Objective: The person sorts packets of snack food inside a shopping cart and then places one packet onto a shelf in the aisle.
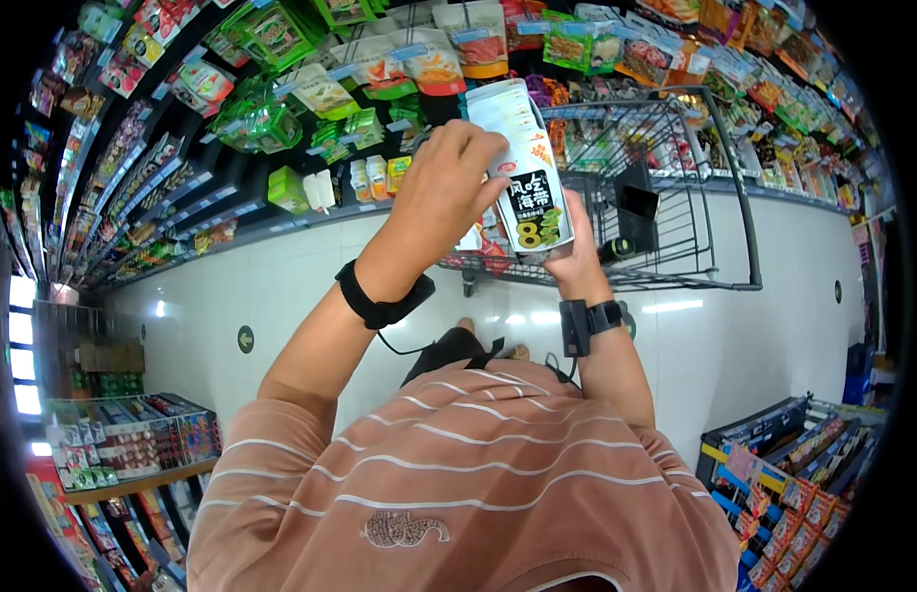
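Observation:
Over the shopping cart (665,222), a white open display box (552,222) with a black label on its front stands tilted in my grip. A row of white snack packets (503,109) fills it. My right hand (582,247) holds the box from its right side and underneath; most of those fingers are hidden behind it. At the box's left edge is my left hand (443,183), its fingers bent and its thumb beside the box front. What lies between those fingers is hidden. Both wrists wear black bands with small devices.
Shelves of bagged snacks (379,64) run along the far side and the left. In the cart lie a dark flat object (638,202) and a dark bottle (616,249). Display racks of goods stand at lower left (133,444) and lower right (789,483).

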Demonstrator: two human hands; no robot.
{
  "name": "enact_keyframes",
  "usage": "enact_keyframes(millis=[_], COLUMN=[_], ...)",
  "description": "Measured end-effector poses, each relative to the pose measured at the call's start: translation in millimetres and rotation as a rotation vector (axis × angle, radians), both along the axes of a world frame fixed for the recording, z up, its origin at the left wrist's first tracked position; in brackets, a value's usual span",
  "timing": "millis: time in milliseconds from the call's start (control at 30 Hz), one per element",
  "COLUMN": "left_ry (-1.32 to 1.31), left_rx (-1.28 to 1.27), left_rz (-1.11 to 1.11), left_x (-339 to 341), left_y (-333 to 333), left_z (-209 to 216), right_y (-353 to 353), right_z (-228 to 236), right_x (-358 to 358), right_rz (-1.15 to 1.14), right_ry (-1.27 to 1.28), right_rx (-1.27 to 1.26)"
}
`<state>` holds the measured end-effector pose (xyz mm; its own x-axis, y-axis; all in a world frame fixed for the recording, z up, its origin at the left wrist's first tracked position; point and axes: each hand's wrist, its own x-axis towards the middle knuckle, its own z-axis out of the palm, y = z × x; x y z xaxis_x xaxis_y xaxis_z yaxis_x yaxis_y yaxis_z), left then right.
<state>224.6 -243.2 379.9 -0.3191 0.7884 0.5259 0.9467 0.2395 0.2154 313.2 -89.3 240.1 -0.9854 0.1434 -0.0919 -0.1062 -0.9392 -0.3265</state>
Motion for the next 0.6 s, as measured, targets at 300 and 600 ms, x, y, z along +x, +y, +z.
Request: enact_keyframes(millis=[300, 600], left_ry=[-0.788, -0.846], left_rx=[0.343, 0.477], left_rz=[0.218, 0.199], left_x=[-29, -71], left_y=[-41, -76], left_z=[-46, -72], right_y=[-25, -93], right_z=[13, -2], right_x=[-24, -86], right_rz=[0.052, 0.198], right_ry=[-0.073, 0.030], right_rx=[-0.020, 0.023])
